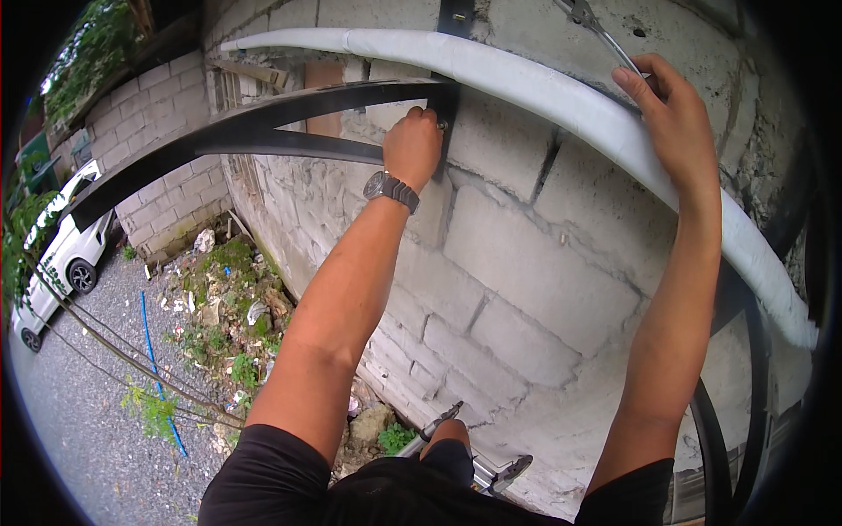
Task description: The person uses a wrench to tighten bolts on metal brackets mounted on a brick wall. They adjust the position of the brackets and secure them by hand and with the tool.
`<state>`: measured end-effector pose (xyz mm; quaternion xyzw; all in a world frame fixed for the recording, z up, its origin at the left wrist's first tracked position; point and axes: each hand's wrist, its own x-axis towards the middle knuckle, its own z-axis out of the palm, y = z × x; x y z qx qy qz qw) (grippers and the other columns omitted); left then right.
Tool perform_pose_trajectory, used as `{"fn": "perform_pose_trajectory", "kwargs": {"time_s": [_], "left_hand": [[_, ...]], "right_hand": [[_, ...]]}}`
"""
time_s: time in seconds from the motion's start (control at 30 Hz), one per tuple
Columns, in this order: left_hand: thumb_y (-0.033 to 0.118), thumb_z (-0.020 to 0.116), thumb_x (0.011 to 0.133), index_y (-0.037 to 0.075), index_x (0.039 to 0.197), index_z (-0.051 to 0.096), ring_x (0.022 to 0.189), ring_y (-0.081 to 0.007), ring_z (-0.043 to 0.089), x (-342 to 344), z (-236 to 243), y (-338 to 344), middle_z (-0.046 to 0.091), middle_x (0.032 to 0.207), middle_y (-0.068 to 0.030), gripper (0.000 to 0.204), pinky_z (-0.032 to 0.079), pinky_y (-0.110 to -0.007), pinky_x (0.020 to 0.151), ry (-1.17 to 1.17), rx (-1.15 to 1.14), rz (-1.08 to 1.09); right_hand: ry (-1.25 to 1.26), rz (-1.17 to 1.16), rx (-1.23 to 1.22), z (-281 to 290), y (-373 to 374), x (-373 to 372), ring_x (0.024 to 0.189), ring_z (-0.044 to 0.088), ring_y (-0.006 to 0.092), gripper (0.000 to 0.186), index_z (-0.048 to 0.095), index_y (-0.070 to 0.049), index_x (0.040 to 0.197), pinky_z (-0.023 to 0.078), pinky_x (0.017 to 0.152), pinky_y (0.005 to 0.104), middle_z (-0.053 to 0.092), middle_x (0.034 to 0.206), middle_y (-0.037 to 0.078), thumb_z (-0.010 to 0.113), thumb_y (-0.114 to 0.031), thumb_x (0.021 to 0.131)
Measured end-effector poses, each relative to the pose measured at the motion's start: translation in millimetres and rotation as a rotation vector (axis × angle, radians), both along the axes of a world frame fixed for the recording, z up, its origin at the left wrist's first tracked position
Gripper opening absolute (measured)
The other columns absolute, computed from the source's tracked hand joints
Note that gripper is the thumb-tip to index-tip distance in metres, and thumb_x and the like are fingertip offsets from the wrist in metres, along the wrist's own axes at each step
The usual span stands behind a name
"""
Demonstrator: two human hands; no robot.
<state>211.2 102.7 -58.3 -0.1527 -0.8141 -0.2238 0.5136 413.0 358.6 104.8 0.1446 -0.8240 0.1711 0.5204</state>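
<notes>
My left hand, with a dark watch on the wrist, is closed at the wall end of a black metal bracket. A bolt shows just beside its knuckles; what lies inside the fingers is hidden. Higher up on the right, my right hand grips the lower end of a silver wrench, whose head is partly cut off by the upper edge. A long white wrapped pipe runs between my hands along the wall, passing behind my right forearm.
The grey block wall fills the middle and right. Below me is a metal ladder. Rubble and plants line the wall's foot, beside gravel with a blue hose and a parked white car. Another black frame stands at right.
</notes>
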Motion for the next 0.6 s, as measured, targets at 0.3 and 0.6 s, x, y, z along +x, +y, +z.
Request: {"fn": "perform_pose_trajectory", "kwargs": {"time_s": [0.3,0.6], "left_hand": [[0.020,0.075,0.087,0.004,0.094,0.069,0.087,-0.0400,0.069,-0.6,1.7,-2.3,0.068,0.097,-0.0176,0.018,0.057,-0.050,0.075,0.027,0.012,-0.032],[0.024,0.068,0.095,0.002,0.095,0.067,0.088,-0.0387,0.071,6.4,4.4,3.1,0.069,0.098,-0.0181,0.022,0.059,-0.049,0.075,-0.051,0.006,0.013]], "right_hand": [[0.042,0.019,0.027,-0.8,3.7,-3.8,0.069,0.058,0.0122,0.041,0.075,-0.008,0.111,0.046,0.066,0.0302,0.068,0.078,0.004,0.072,-0.045,0.095],[0.003,0.012,0.002,1.8,1.5,-2.4,0.069,0.056,0.0118,0.040,0.074,-0.008,0.111,0.043,0.065,0.0300,0.066,0.076,0.003,0.072,-0.044,0.094]]}}
